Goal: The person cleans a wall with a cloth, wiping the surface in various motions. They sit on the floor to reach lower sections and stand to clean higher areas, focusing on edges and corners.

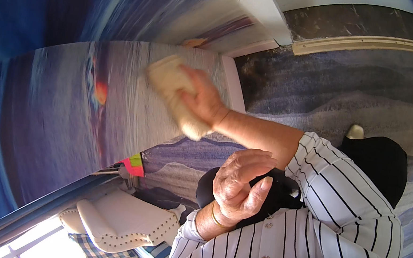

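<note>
My right hand (205, 98), blurred, grips a folded cream cloth (168, 78). The cloth lies over the lower part of a wall panel (60, 106) printed with a blue and purple seascape and an orange sun; one end droops below my fingers. My left hand (240, 185) is raised in front of my chest, empty, with its fingers loosely bent and the thumb apart. A thin gold bangle (216, 217) circles that wrist.
A second printed panel (137, 4) meets this one at a corner. Wave-patterned carpet (310, 88) covers the floor. A wooden strip (365, 45) runs along a dark base. A pink and green item (134, 165) and a studded cream armchair (127, 218) stand near the window (46, 243).
</note>
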Demonstrator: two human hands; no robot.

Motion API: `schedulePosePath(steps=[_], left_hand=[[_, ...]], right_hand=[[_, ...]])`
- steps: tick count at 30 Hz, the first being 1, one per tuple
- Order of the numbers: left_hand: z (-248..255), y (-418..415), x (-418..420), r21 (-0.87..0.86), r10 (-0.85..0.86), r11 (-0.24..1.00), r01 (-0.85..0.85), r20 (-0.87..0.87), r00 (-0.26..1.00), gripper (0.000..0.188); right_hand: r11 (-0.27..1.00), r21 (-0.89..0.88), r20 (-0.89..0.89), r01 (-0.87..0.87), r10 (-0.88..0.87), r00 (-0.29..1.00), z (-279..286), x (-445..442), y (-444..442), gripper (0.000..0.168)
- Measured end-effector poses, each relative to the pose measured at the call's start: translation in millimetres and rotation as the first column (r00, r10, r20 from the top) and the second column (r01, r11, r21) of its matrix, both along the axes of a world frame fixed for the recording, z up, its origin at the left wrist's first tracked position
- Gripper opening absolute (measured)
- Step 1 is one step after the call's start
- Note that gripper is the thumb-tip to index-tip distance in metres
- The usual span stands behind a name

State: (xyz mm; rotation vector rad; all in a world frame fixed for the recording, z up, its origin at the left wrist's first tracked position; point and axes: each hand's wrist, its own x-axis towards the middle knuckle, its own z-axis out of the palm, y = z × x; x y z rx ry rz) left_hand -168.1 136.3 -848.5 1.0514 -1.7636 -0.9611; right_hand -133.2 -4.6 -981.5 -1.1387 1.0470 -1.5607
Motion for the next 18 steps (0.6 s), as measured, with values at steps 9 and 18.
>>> schedulePosePath(steps=[9, 18], left_hand=[[7.0, -4.1, 1.0, -0.014, 0.004, 1.000, -0.003, 0.017, 1.000, 0.015], [8.2, -3.9, 3.6, -0.012, -0.027, 1.000, 0.027, 0.000, 1.000, 0.015]], right_hand=[[0.754, 0.654, -0.136, 0.060, 0.040, 0.990, -117.5, 3.9, 13.1, 0.063], [0.990, 0.102, 0.041, -0.097, 0.093, 0.995, 33.7, -1.4, 6.0, 0.073]])
